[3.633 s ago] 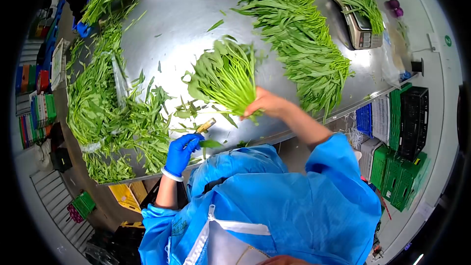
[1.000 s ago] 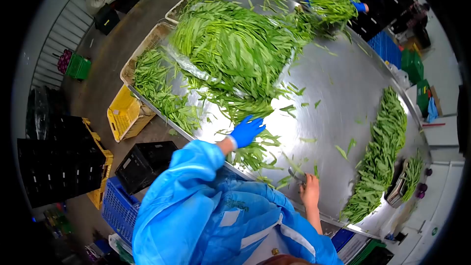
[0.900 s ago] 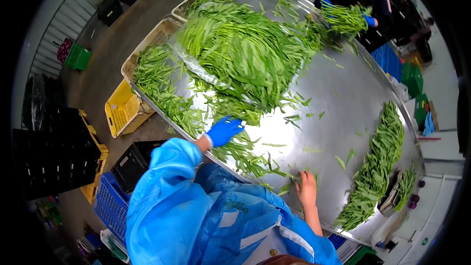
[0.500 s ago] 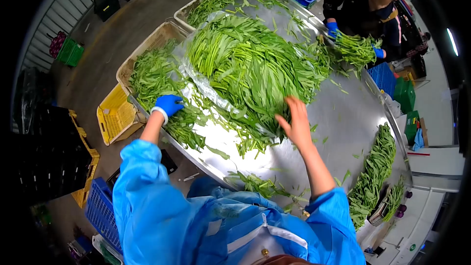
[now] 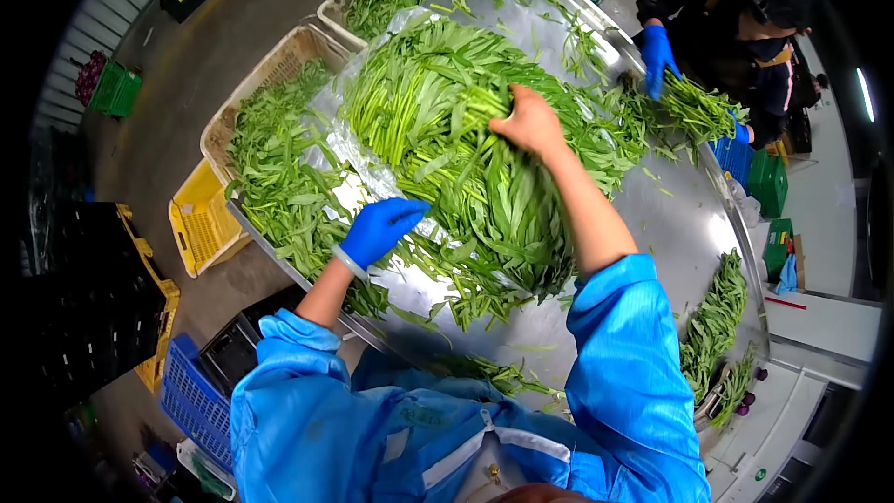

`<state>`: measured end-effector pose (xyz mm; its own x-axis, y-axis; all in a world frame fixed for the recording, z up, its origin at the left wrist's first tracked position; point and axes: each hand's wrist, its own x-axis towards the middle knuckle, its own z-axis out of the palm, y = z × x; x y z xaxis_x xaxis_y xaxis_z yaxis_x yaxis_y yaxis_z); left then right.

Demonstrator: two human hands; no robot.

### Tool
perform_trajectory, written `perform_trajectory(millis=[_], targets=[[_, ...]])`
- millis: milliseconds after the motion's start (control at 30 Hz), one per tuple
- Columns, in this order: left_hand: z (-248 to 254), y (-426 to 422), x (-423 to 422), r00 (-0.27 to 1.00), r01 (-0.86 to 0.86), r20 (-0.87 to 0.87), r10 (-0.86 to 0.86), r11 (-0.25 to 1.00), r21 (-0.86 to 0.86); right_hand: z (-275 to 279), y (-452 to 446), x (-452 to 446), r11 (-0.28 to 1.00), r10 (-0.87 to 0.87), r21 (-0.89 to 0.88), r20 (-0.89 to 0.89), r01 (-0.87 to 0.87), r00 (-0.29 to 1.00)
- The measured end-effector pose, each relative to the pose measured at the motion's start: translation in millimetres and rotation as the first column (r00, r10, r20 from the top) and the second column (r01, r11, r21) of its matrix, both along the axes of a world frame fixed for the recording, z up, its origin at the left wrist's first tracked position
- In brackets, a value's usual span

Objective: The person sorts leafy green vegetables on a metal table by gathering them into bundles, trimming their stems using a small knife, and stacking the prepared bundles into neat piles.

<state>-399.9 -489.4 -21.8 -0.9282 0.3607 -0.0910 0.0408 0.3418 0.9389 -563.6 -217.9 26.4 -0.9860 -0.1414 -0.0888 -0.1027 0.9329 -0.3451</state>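
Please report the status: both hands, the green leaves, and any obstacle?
Right hand gripping stems in big leafy pile. Gloved left hand at pile's near side, grip unclear. Loose plastic beside left hand, might catch.

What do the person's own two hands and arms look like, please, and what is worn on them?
The left hand wears a bright blue glove, with a whitish band at the wrist. The right hand has no glove. Both arms have loose, slightly shiny blue sleeves, which leave the forearms partly uncovered.
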Motion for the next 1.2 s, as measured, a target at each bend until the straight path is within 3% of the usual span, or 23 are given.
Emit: perform_trajectory(millis=[100,133,233,267,367,433,500,600,633,700,800,867,967,1067,1167,1200], targets=[[0.4,10.4,-24.5,0.977,-0.115,0.207,0.059,0.956,0.269,-4.0,22.4,-7.8,0.978,0.019,-0.207,0.069,-0.004,0.997],[-1.0,10.0,-36.0,0.965,-0.093,0.260,0.015,0.952,0.290,-6.3,22.2,-5.9,0.977,0.024,-0.212,0.006,-0.022,1.000],[-2.5,33.5,-65.8,0.957,-0.258,0.242,0.161,0.855,0.450,-10.1,13.9,3.6,0.983,0.091,-0.148,-0.102,-0.106,0.991],[-5.1,39.9,-75.4,0.956,-0.271,0.221,0.192,0.867,0.417,-10.8,11.1,6.7,0.981,0.083,-0.168,-0.100,-0.099,0.992],[-13.3,61.9,-101.7,0.957,-0.283,0.173,0.234,0.883,0.374,11.5,-1.6,20.8,0.972,0.013,-0.235,0.179,0.030,0.984],[-14.3,80.9,-111.8,0.964,-0.257,0.181,0.198,0.871,0.419,-4.4,-6.2,29.6,0.985,0.134,-0.093,-0.105,-0.144,0.985],[-7.5,88.0,-114.9,0.962,-0.272,0.156,0.223,0.802,0.531,5.3,-7.6,26.4,0.994,0.105,-0.007,-0.018,-0.105,0.994],[13.3,77.8,-115.1,0.933,-0.345,0.126,0.338,0.735,0.584,18.9,41.3,8.7,0.839,0.037,-0.524,0.321,0.145,0.946],[8.2,71.0,-115.4,0.915,-0.381,0.106,0.390,0.746,0.546,15.6,57.9,11.2,0.727,-0.003,-0.658,0.282,0.196,0.959],[-6.8,59.1,-115.6,0.873,-0.455,0.064,0.484,0.758,0.468,36.6,68.1,21.7,0.578,0.004,-0.773,0.325,0.263,0.946],[-8.1,68.4,-110.0,0.917,-0.380,0.087,0.389,0.786,0.487,45.4,65.4,28.7,0.515,-0.040,-0.805,0.322,0.296,0.946],[-1.1,87.8,-107.1,0.941,-0.314,0.037,0.337,0.828,0.465,47.0,66.0,30.5,0.519,-0.054,-0.806,0.303,0.286,0.952],[4.0,118.5,-110.5,0.947,-0.318,0.215,0.237,0.781,0.537,42.6,64.4,32.1,0.543,-0.043,-0.807,0.251,0.234,0.967],[24.1,134.9,-123.8,0.852,-0.435,0.523,-0.029,0.515,0.738,38.6,57.5,34.1,0.671,-0.021,-0.722,0.208,0.168,0.978],[49.3,152.1,-121.6,0.938,-0.282,0.340,-0.060,0.434,0.856,25.8,30.6,48.1,0.924,-0.068,-0.382,-0.176,-0.004,0.982],[54.2,158.0,-116.4,0.948,-0.295,0.318,0.025,0.445,0.845,30.3,30.3,50.1,0.888,-0.153,-0.442,-0.030,0.124,0.988]])
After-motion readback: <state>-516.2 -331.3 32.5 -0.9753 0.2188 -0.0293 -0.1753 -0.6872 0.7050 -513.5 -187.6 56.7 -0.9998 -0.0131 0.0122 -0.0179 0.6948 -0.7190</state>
